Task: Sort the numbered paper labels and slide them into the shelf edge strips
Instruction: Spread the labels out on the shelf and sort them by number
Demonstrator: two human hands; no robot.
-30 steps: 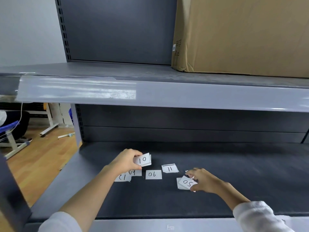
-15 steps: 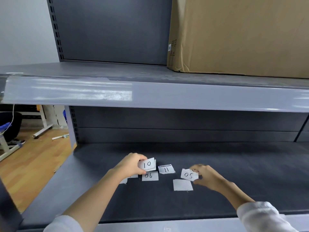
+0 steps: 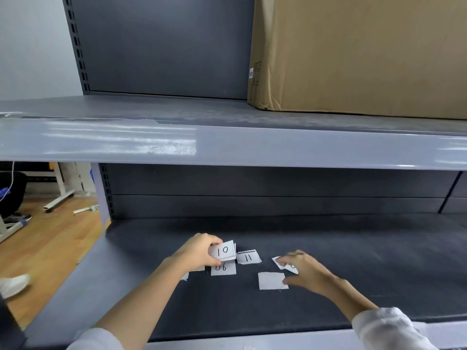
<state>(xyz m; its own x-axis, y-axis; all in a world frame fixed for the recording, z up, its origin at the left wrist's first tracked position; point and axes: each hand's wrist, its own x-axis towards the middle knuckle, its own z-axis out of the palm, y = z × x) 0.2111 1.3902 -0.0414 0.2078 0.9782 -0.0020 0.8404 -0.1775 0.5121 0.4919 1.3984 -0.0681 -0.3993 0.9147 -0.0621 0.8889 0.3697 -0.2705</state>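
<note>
both hands are down on the lower shelf (image 3: 353,248), among the paper labels. left hand (image 3: 199,251) has its fingers curled round a small stack of labels (image 3: 223,250), thumb underneath, the top one reading "10". right hand (image 3: 307,270) is blurred; its fingers reach over a label (image 3: 278,261) lying a bit to the right of the rest, covering most of it. whether they pinch it or only press on it, i cannot tell.

flat on the dark shelf surface lie more labels: one marked "11" (image 3: 249,257) just right of the held stack, one marked "06" (image 3: 223,269) just below the stack and partly tucked under it, and a blank-faced one (image 3: 271,280) near the right hand's thumb. scraps of two more labels (image 3: 185,276) peek out from under the left wrist; their numbers are hidden.

above, the upper shelf's front carries a long glossy edge strip (image 3: 101,141), and i see no label in the stretch that shows. a big cardboard box (image 3: 358,54) sits on that upper shelf at the right. off to the left, past the shelf upright, there is wooden floor (image 3: 45,243) and a white shoe (image 3: 12,284) at the edge of view.
</note>
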